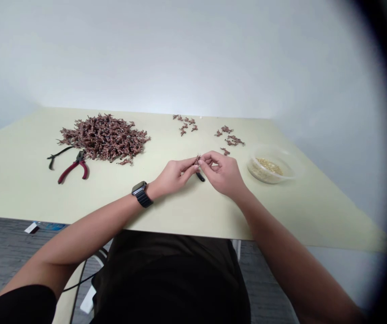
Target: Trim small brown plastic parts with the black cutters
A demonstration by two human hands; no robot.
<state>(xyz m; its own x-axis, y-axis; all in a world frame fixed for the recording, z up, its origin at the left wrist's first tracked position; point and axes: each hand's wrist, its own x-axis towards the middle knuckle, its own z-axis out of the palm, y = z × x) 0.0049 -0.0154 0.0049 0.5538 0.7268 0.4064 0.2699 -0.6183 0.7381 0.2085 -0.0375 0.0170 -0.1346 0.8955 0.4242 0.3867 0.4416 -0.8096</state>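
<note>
Both hands meet above the middle of the pale table. My left hand, with a dark watch on its wrist, pinches a small brown piece between thumb and forefinger. My right hand pinches the same piece from the other side, its fingers curled. A short dark object pokes out below the fingers; I cannot tell which hand holds it. A big heap of the same brown pieces lies at the far left.
Red-handled pliers and a black-handled tool lie left of the heap's front. Two small groups of brown pieces lie beyond the hands. A clear plastic bowl with tiny golden bits stands to the right.
</note>
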